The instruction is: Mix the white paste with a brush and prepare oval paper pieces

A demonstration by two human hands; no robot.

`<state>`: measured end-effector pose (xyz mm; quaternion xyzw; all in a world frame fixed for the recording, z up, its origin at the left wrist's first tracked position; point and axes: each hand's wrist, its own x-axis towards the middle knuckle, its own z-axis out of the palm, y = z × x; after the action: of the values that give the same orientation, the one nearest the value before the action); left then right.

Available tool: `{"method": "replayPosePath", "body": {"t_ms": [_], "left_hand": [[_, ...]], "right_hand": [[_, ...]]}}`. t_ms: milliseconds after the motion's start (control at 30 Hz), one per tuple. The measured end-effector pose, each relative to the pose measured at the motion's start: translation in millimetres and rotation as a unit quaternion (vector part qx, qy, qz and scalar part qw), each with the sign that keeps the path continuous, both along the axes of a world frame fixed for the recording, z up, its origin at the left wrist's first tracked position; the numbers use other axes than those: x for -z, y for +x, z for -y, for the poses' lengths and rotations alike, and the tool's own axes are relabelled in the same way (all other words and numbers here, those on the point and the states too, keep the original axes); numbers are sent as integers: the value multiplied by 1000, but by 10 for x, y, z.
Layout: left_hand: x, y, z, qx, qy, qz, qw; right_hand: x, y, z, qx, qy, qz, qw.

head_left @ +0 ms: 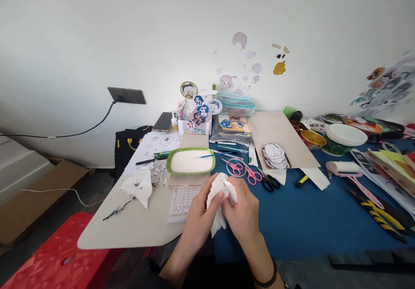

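A crumpled white tissue (218, 190) is held between both hands near the front edge of the table. My left hand (202, 211) grips its left side, thumb on top. My right hand (242, 207) is closed on the tissue's right side, and one end hangs down between the palms. Just beyond the hands sits a green-rimmed dish (213, 164) of white material, with a thin blue brush (212, 155) lying over its right rim. Pink-handled scissors (253, 175) lie beyond my right hand.
Left of the dish are paper scraps (158, 172) and a white tissue (139, 187). At the right are a white-lidded tub (345, 137), a gold bowl (313, 139), a pink roller (348, 168) and yellow-black pliers (382, 215). A red stool (65, 250) stands lower left.
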<state>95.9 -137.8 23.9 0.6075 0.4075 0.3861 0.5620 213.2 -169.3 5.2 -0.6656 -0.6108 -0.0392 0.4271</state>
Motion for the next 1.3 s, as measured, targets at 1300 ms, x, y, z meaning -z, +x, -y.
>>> {"method": "replayPosePath", "body": {"t_ms": [1300], "left_hand": [[150, 10, 42, -60, -12, -1, 998]], "right_hand": [[-45, 82, 49, -16, -227, -141, 964]]}}
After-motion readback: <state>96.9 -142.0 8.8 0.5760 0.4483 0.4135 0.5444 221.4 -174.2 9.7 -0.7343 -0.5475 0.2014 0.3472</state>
